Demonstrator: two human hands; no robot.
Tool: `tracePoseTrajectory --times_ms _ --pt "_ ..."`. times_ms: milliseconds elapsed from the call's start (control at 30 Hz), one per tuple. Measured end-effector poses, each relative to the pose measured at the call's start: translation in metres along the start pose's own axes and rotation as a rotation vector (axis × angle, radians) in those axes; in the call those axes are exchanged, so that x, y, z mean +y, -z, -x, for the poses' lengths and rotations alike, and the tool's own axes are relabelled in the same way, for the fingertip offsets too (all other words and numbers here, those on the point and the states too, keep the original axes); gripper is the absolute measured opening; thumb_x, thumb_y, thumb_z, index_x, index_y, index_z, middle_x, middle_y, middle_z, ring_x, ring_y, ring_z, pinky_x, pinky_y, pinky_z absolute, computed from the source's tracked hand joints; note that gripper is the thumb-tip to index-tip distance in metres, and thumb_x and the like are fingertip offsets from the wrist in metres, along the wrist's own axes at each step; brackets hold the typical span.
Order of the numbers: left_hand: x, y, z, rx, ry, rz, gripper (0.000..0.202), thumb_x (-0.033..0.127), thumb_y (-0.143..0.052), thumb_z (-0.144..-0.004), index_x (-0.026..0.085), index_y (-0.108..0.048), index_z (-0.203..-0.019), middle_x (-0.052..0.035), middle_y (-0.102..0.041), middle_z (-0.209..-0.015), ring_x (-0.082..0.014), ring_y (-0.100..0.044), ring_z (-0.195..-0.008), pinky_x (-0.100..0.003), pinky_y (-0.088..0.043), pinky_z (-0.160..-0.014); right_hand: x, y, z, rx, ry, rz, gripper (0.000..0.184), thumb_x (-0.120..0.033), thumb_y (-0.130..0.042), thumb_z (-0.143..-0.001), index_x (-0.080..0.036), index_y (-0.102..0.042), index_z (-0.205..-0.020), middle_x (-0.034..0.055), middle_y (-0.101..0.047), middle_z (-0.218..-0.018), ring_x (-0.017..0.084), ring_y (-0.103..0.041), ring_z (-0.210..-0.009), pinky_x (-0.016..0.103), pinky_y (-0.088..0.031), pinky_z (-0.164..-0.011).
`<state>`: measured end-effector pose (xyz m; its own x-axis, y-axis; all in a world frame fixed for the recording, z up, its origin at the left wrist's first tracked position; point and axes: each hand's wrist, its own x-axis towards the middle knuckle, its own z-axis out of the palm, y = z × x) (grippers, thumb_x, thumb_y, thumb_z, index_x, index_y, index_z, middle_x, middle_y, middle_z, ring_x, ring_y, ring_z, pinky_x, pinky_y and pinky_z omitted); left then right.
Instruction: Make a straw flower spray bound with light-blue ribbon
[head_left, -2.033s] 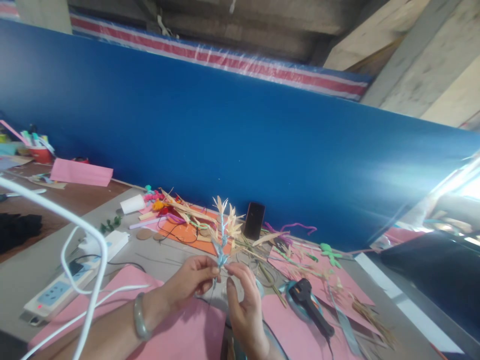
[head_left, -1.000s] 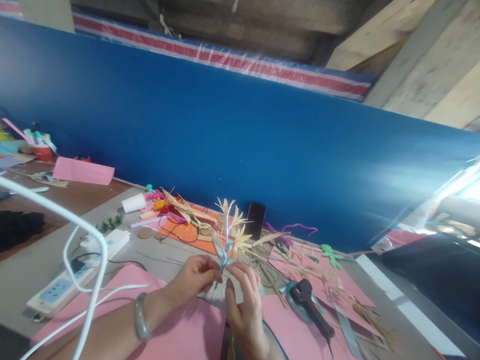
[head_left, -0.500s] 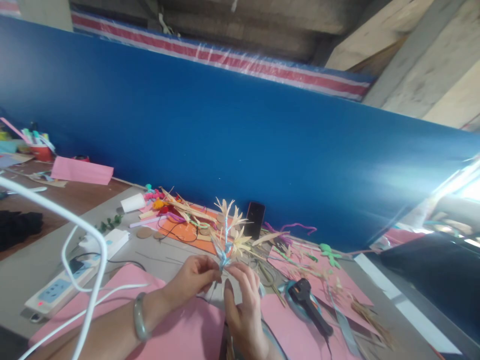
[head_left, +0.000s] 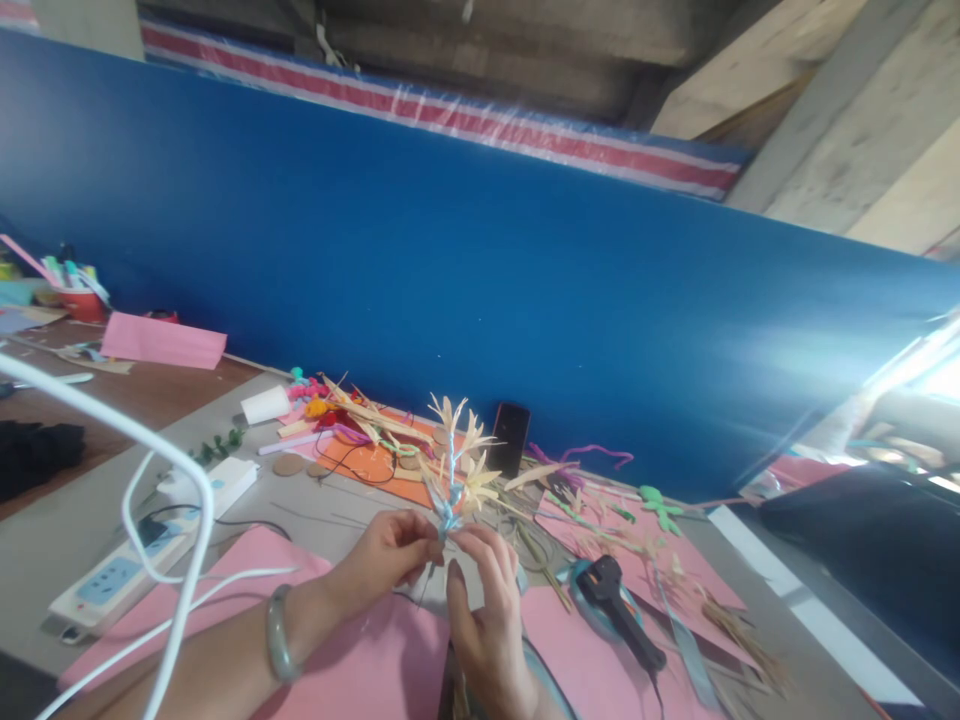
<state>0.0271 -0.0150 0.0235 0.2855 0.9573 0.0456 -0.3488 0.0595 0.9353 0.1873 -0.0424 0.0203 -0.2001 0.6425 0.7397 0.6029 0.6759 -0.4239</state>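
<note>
Just in front of me stands a craft flower (head_left: pixel 452 470), with pale straw-like petals on a stem wrapped in light blue. Its blue lower end is between my hands. My left hand (head_left: pixel 401 548) is closed in a pinch at the left side of that base, and thin dark strands show below its fingers. From the right, my right hand (head_left: pixel 487 605) holds the base with its bent fingertips, the thumb lower and a little apart. The exact contact at the fingertips is too small to make out.
A black glue gun (head_left: pixel 619 610) lies right of my hands on a blue round object. Behind the flower a dark phone (head_left: pixel 510 440) leans on the blue partition (head_left: pixel 480 260). At left are a power strip (head_left: pixel 112 580) and a white cable (head_left: pixel 199 540). Pink sheets (head_left: pixel 375 650) cover the front.
Almost nothing differs. Both hands keep their places at the flower's blue base, with only a very slight shift of the right fingers.
</note>
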Motion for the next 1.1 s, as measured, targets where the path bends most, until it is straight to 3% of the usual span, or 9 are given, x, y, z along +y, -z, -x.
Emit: tracePoseTrajectory --times_ms 433,567,1100 --pt "-0.0065 0.0049 -0.0027 0.005 0.039 0.083 0.024 0.033 -0.077 -0.073 0.013 -0.064 -0.072 -0.0006 -0.065 -0.065 -0.0029 -0.036 -0.039 -0.019 -0.024 -0.04 -0.0002 0.0021 0.0012 0.054 0.024 -0.029 0.042 -0.007 -0.048 -0.087 -0.023 -0.051 -0.125 0.0081 -0.058 -0.108 0.025 -0.055 -0.102 0.044 -0.043 -0.087" --pt "-0.0067 0.0055 -0.0021 -0.012 0.027 0.091 0.023 0.033 -0.076 -0.075 0.013 -0.063 -0.073 0.0 -0.063 -0.064 -0.0037 -0.037 -0.041 -0.019 -0.025 -0.041 0.0013 0.0022 0.0024 0.017 0.042 -0.006 0.037 -0.006 -0.048 -0.086 -0.023 -0.053 -0.118 0.0077 -0.056 -0.109 0.025 -0.055 -0.101 0.043 -0.041 -0.087" --pt "-0.0004 0.0014 0.0007 -0.071 0.017 0.09 0.024 0.032 -0.075 -0.076 0.013 -0.062 -0.068 0.0024 -0.057 -0.059 -0.0044 -0.036 -0.041 -0.021 -0.023 -0.042 -0.0029 0.0024 0.0013 -0.038 0.032 0.024 0.04 -0.005 -0.048 -0.084 -0.025 -0.053 -0.119 0.0078 -0.056 -0.112 0.025 -0.055 -0.102 0.044 -0.041 -0.088"
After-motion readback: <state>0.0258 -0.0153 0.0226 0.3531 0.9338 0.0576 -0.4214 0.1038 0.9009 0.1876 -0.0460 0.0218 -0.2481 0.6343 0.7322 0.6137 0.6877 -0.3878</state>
